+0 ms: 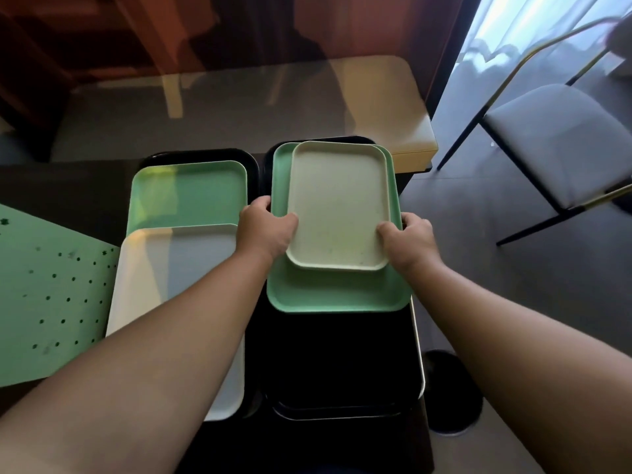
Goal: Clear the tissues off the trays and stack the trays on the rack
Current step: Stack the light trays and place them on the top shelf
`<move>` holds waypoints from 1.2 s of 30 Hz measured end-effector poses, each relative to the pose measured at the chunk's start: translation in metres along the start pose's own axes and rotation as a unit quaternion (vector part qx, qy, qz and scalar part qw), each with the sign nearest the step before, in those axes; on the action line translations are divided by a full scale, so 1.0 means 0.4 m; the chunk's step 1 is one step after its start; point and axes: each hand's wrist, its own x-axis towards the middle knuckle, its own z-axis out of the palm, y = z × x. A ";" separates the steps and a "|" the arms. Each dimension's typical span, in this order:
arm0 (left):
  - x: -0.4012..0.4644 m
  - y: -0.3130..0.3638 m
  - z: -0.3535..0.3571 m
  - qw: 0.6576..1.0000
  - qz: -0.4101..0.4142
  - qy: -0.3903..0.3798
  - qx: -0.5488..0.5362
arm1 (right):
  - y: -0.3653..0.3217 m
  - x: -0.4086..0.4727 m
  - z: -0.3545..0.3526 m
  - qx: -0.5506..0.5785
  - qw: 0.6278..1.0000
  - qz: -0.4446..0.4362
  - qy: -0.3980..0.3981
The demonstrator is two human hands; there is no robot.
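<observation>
A dim dining room with a grey tiled floor and a chair [547, 138] by the bright window surrounds the dark bench [85, 193] where trays are piled. Nearest, a black tray [335, 364] lies under a green tray [338, 295]. On top sits a cream tray [338, 206], with no tissues visible on it; the left hand [266, 230] and right hand [410, 237] each clasp one of its long edges. Left of these, a white tray [171, 268] overlaps another green one [191, 196]. The pile looks uneven, so I judge the cream tray could slide off if set askew. No readable writing shows.
</observation>
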 end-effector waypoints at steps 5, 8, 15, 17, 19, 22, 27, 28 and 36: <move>-0.011 0.000 0.013 0.999 0.000 -0.017 0.031 | 0.012 0.009 0.016 -0.052 0.999 0.004 0.002; -0.011 -0.021 0.025 0.997 -0.015 -0.032 0.064 | 0.026 0.003 0.035 -0.080 0.996 0.024 -0.007; -0.002 -0.031 0.037 0.998 -0.021 -0.024 0.059 | -0.019 0.015 0.011 0.043 0.993 0.103 -0.037; 0.000 -0.030 0.025 0.998 -0.011 -0.003 0.055 | -0.026 0.006 0.008 0.111 0.987 0.115 -0.026; -0.017 -0.017 -0.005 0.998 -0.006 0.022 0.057 | -0.036 -0.021 0.014 0.159 0.979 0.123 -0.011; -0.047 -0.014 -0.064 0.997 -0.019 0.051 0.051 | -0.038 -0.093 0.053 0.204 0.971 0.126 -0.014; -0.056 -0.070 -0.213 0.990 -0.131 0.031 -0.043 | -0.051 -0.225 0.156 0.247 0.960 0.121 -0.056; -0.061 -0.094 -0.240 0.987 -0.143 0.014 -0.066 | -0.055 -0.252 0.176 0.248 0.960 0.116 -0.064; -0.106 -0.347 -0.367 0.975 -0.207 -0.008 -0.081 | -0.066 -0.392 0.311 0.178 0.969 0.085 -0.150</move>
